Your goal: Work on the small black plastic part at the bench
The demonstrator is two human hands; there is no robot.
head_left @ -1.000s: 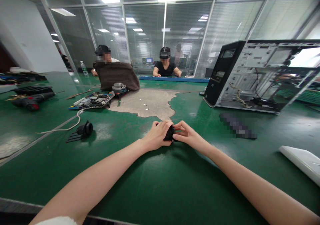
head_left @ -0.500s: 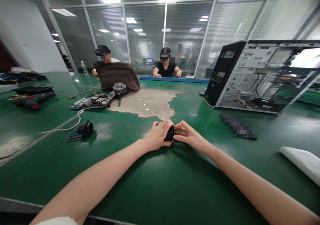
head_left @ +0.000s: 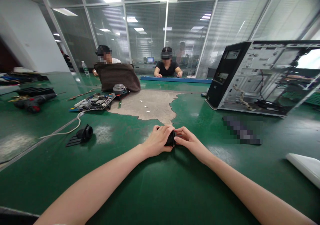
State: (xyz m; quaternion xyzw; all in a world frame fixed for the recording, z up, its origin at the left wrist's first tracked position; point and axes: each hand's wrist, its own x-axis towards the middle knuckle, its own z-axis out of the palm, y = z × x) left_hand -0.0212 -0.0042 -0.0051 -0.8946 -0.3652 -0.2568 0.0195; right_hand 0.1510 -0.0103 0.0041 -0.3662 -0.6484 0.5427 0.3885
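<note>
Over the green tabletop (head_left: 155, 191), my left hand (head_left: 158, 140) is wrapped round a small, rounded black plastic part (head_left: 171, 139) from the left and above. The fingers and thumb of my right hand (head_left: 187, 141) pinch at its right edge. Much of the part is covered by the fingers, so its exact kind does not show. To the left on the table lies another black plastic piece (head_left: 85, 132), with a round collar and several thin prongs, touched by neither hand.
An opened computer case (head_left: 226, 75) stands at right, near a pixelated dark strip (head_left: 241, 131) and a white panel (head_left: 305, 166). Leftward are a circuit board (head_left: 93, 102), a white cable (head_left: 78, 120) and a power drill (head_left: 35, 101). Two people sit across, behind a brown cover (head_left: 118, 76).
The view has shifted slightly, so the scene sits a little differently in the picture. Both hands stay on the black plastic part, with barely any change in grip.
</note>
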